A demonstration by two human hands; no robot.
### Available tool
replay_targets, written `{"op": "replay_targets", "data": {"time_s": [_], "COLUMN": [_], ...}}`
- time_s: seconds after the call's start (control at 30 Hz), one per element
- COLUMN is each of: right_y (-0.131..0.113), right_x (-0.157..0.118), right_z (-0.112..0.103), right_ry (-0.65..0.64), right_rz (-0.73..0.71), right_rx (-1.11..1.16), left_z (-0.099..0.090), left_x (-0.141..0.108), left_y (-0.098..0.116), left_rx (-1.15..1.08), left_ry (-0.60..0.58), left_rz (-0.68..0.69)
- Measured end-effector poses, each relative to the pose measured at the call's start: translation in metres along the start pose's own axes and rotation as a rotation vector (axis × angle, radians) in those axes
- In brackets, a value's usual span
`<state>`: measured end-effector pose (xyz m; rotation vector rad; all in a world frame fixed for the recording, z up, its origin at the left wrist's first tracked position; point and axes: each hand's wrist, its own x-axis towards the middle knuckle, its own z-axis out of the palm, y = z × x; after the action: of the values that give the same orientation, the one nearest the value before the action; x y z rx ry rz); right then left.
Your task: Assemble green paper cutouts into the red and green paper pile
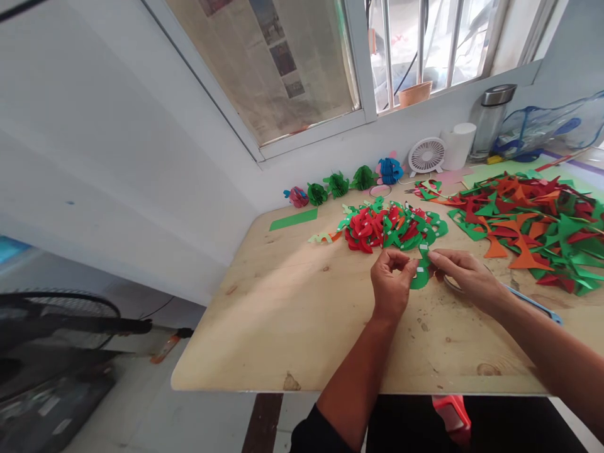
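Between my two hands is a green paper cutout (419,277) with small white patches on it. My left hand (392,277) pinches its left side with thumb and forefinger. At its upper right side, my right hand (460,270) has its fingers pressed together on the paper. Just beyond the hands lies a pile of red and green cut shapes (370,226), many with white patches. A blue-handled tool (538,305) lies partly under my right forearm.
A large heap of red, orange and green paper scraps (523,220) covers the right side of the wooden table (283,314). Folded paper figures (337,184), a small white fan (426,156) and a glass bottle (488,126) stand along the wall. A green strip (293,219) lies at the back left.
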<state>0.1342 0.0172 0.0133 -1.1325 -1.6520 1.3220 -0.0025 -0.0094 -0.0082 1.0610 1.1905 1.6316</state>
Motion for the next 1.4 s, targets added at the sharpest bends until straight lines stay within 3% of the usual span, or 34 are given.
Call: {"op": "replay_targets", "data": {"time_s": [0.23, 0.4, 0.63, 0.8, 1.03, 1.4], "right_y": [0.008, 0.004, 0.003, 0.000, -0.002, 0.001], "right_x": [0.002, 0.002, 0.001, -0.001, -0.001, -0.001], "right_z": [-0.001, 0.000, -0.003, -0.003, -0.004, -0.005], "right_ry": [-0.012, 0.007, 0.007, -0.011, 0.015, 0.016], "right_rz": [0.015, 0.000, 0.025, 0.012, -0.004, -0.019], "right_rx": [-0.062, -0.071, -0.053, -0.034, -0.051, -0.024], "left_z": [0.000, -0.001, -0.007, -0.010, -0.009, -0.011], "left_x": [-0.002, -0.002, 0.005, 0.007, 0.005, 0.007], "left_y": [-0.001, -0.003, 0.002, 0.004, 0.010, 0.008], "left_rx": [0.053, 0.017, -0.213, -0.210, -0.084, -0.142], "left_ry": [-0.017, -0.096, -0.133, -0.174, -0.164, -0.181], "left_rz": [0.037, 0.017, -0.169, -0.277, -0.266, -0.251]}}
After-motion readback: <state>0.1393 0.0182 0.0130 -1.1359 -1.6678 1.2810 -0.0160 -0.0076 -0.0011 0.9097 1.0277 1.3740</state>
